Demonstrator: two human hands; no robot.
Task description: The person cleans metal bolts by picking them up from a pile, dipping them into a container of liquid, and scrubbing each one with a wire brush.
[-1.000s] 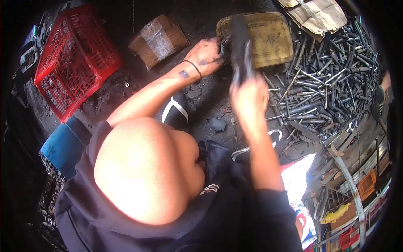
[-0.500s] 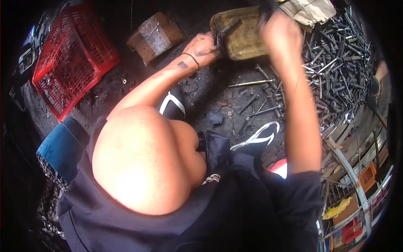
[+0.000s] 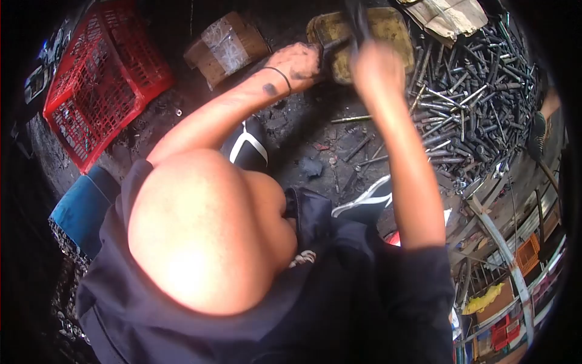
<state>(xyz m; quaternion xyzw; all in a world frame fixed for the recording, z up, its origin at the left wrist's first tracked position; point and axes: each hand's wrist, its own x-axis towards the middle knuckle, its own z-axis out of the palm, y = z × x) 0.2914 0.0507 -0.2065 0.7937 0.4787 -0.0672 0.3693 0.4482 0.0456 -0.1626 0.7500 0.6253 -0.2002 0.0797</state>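
My left hand [image 3: 295, 65] is closed around a dark metal bolt [image 3: 337, 44], whose shank points up and right over a worn yellow tray [image 3: 394, 27]. Blurred by motion, my right hand [image 3: 379, 68] grips a dark bar-like tool [image 3: 359, 21]; its kind I cannot tell. The tool rises past the top edge of the view, and its lower part crosses close to the bolt's end. Both hands are in front of the tray's near side. Just right of them spreads a large heap of loose bolts [image 3: 464, 106].
A red plastic crate [image 3: 109, 91] lies at the left, beside a taped cardboard box [image 3: 227, 48]. Torn cardboard [image 3: 445, 18] covers the heap's far edge. Sandalled feet [image 3: 248, 145] rest on the dark dirty floor. Metal bars [image 3: 503, 236] and an orange basket [image 3: 528, 253] are at the right.
My right hand has swung left with the dark tool, now over the tray and nearer the bolt. My left hand stays nearly in place, still holding the bolt.
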